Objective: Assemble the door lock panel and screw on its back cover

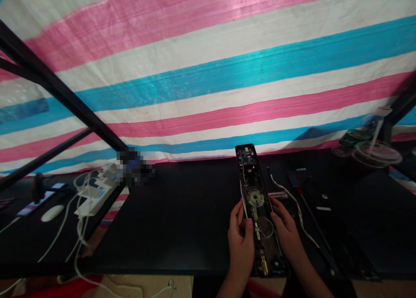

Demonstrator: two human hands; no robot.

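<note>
Two hands clamped on one long, opened casing

The left hand (240,241) gripped the left edge of the opened casing (251,181), thumb and fingers nearly together; the right hand (287,230) held the right edge. The casing hid some fingertips. It lay lengthwise at the near edge of the black table (169,224), a brass-coloured part (264,263) inside its near end.

Well left of the casing were a lit phone (42,198), a white mouse (52,213) and a power strip (94,201) tangled in cords. Just right of it ran a white cable (300,215), then a screwdriver (294,181), a dark panel (331,228) and, farther off, a clear plastic container (377,154).

The panel's pale labels (323,208) were too small to read.
</note>
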